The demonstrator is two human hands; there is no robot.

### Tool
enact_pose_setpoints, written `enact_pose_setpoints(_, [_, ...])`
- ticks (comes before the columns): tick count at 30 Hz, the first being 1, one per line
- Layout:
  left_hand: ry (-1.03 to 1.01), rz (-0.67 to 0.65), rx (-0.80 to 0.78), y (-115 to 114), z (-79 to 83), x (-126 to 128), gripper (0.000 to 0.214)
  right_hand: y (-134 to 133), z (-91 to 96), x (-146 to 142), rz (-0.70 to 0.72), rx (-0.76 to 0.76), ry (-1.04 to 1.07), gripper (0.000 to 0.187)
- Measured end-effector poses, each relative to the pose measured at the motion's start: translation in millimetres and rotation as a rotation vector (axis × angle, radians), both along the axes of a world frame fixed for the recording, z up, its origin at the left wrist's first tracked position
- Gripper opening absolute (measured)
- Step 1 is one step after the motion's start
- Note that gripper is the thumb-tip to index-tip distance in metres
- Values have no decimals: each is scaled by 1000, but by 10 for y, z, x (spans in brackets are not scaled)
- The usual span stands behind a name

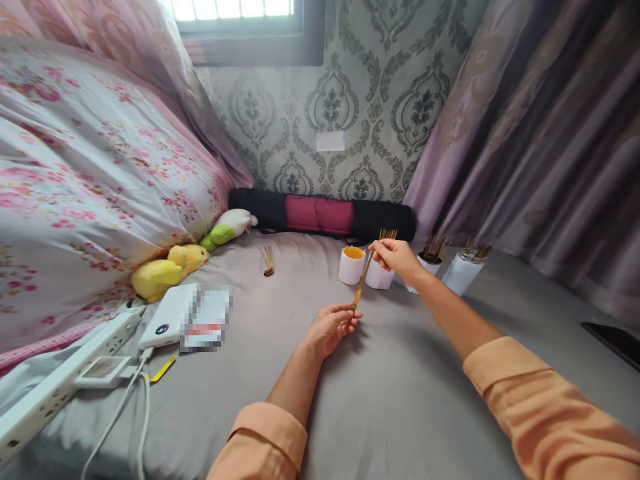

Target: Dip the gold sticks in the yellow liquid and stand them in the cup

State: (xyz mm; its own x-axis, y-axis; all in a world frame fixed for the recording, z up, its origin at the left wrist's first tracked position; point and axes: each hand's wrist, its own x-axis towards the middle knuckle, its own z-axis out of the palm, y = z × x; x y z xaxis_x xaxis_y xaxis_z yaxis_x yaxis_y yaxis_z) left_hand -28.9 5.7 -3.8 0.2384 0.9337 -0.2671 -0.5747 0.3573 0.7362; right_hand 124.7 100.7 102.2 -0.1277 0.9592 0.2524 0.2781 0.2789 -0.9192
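A thin stick point(361, 287), dark toward the top and orange lower down, slants between my hands above the grey sheet. My left hand point(330, 329) pinches its lower end, while the fingertips of my right hand point(397, 259) close on the upper end. Just beyond the stick stands a white cup point(352, 272) with an orange inside. A second white cup point(379, 279), partly behind my right hand, holds several upright thin sticks point(388, 234). My right forearm partly covers a white container point(430, 268) of brown sticks. Right of it, a white-wrapped jar point(463, 275) holds more.
A small bunch of thin sticks point(269, 261) lies on the grey sheet point(280, 333). Leftward are a yellow plush toy point(160, 275), a white power bank point(173, 313) with cables and a power strip point(75, 373). A black-and-maroon roll point(320, 215) lies along the wall.
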Motion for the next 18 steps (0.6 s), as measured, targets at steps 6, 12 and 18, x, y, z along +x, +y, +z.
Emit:
enact_pose_setpoints(6, [10, 4, -12, -4, 13, -5, 21, 41, 16, 25, -32, 9, -21, 23])
enact_pose_setpoints(12, [-16, 42, -22, 2, 43, -14, 19, 40, 76, 17, -45, -5, -44, 18])
enact_pose_setpoints(18, [-48, 107, -16, 33, 38, -34, 13, 85, 151, 14, -49, 9, -52, 19])
